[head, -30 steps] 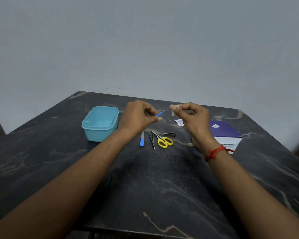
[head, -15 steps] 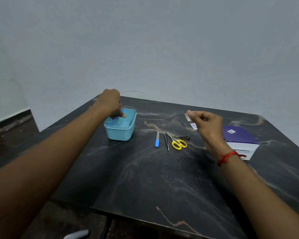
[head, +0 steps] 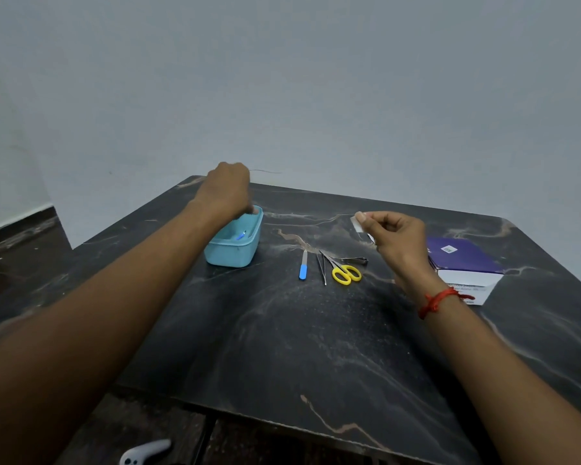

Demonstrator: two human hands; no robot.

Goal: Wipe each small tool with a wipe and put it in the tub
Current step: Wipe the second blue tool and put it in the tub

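A person leans over a black marble-patterned table (head: 282, 347) with both bare arms out. The left hand (head: 228, 191) hangs over the far rim of a light blue rectangular plastic tub (head: 233, 255), which sits at about ten o'clock on the table. Its knuckles face up and the fingers are tucked down behind them, one tip at the rim, so I cannot tell how wide they are or whether they grip anything. Inside the tub lies a small blue-handled metal tool (head: 240, 235), apart from the hand. The right hand (head: 394, 238), a red thread (head: 436, 302) tied round its wrist, is raised at one o'clock and pinches a small white wipe (head: 358, 223) between thumb and forefinger, the other fingers curled in. Between the hands, toward twelve o'clock, a blue-handled nail file (head: 303, 269), thin steel tweezers (head: 322, 268), yellow-handled scissors (head: 345, 272) and a metal nail clipper (head: 357, 261) lie close together in a row. A purple and white cardboard box (head: 463, 263) sits at two o'clock, just beyond the right wrist. A white curved plastic object (head: 145, 453) lies on the floor at seven o'clock
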